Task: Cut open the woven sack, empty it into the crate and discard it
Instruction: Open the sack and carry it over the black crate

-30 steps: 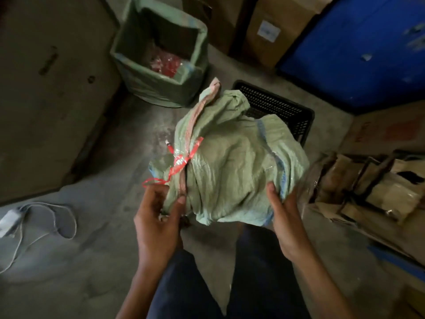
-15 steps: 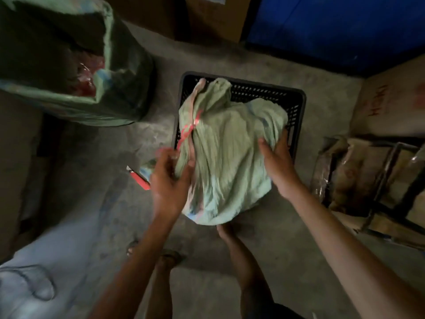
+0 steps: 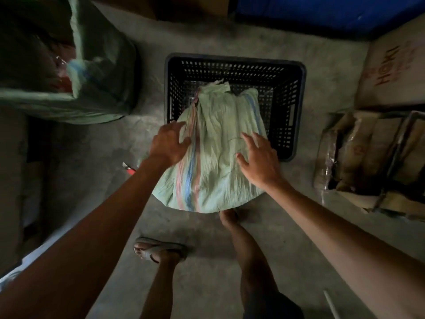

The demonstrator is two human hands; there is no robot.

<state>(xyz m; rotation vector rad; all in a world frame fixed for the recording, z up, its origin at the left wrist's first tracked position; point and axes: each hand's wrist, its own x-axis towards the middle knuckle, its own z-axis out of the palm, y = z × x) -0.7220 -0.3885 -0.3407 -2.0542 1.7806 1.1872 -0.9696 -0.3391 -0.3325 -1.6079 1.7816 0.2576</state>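
Pale green woven sack [image 3: 213, 157] hiding black perforated plastic crate's [image 3: 296, 72] near rim; my right foot partly tucking under it; sack contents unseen.

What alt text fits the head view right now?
Two bare hands, left hand and right hand, rest open on a pale green woven sack whose far end lies inside a black perforated crate on a concrete floor. Another green sack stands open at upper left, with cardboard packs at right.

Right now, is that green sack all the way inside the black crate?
No, only partly. The sack's top end dips into the crate, while its bulging bottom hangs over the near rim above the floor.
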